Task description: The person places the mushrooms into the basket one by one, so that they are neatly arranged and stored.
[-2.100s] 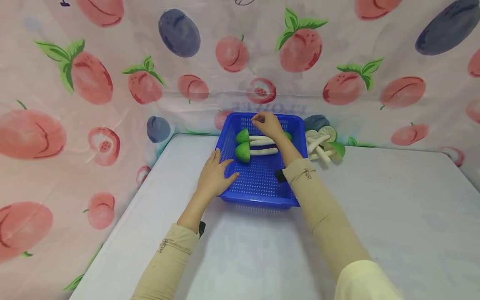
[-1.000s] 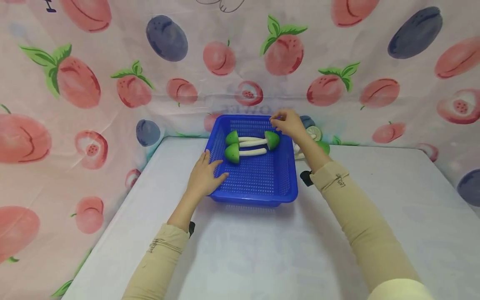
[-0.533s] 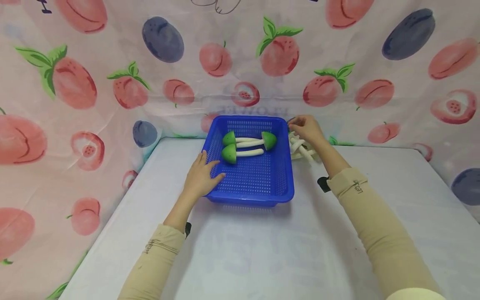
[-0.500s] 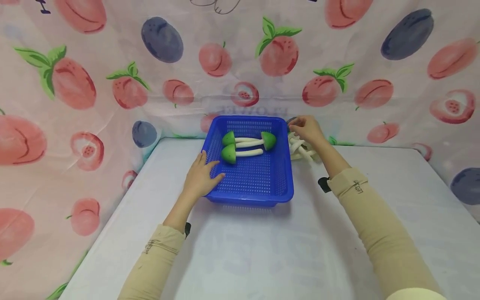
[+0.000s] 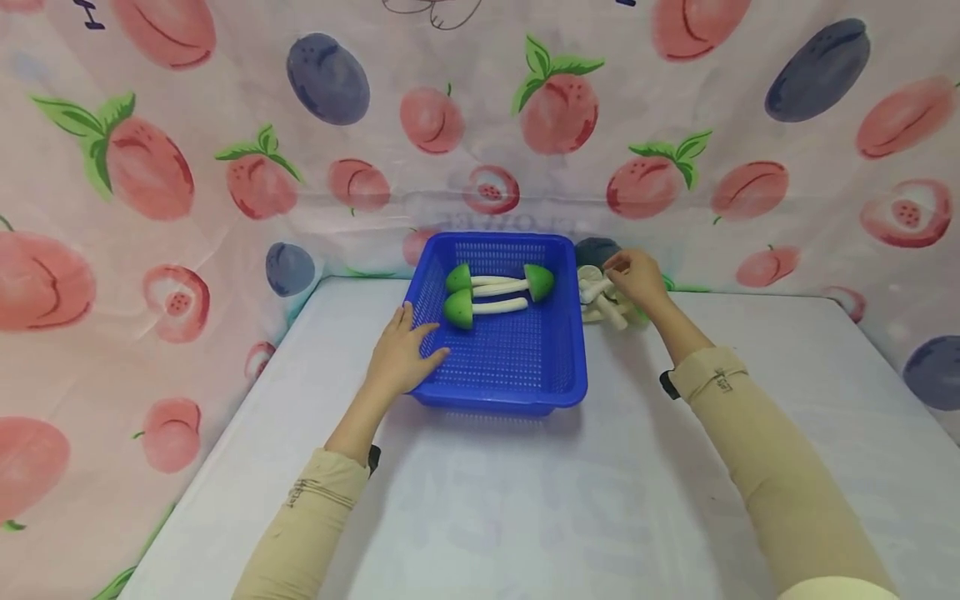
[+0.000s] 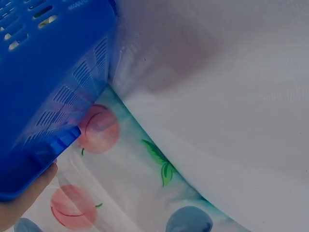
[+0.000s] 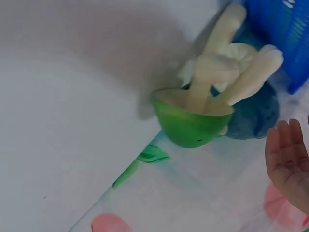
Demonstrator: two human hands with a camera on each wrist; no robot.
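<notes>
Toy mushrooms with green caps and white stalks lie inside a blue perforated basket [image 5: 491, 398]; one mushroom [image 5: 457, 309] has its cap toward the left wall. My left hand [image 5: 397, 354] holds the basket's left rim, with thumb and forefinger reaching over the inside and the other fingers outside. Right of the basket is a pile of mushrooms [image 7: 193, 126], stalks crossed. Beside that pile, my right hand [image 5: 637, 275] hovers with relaxed fingers. In the right wrist view its fingers [image 7: 285, 142] are apart from the mushrooms and hold nothing.
The white table [image 5: 480, 517] meets a fruit-printed cloth [image 5: 405, 108] behind and at the left. The pile sits close to that back cloth and the basket's right wall. A dark wrist strap piece [image 5: 670, 385] sticks out below the right sleeve.
My right hand has moved from above the basket rightward, out past its right wall, and down to the mushroom pile. My left hand stays at the rim, and the basketed mushrooms lie still.
</notes>
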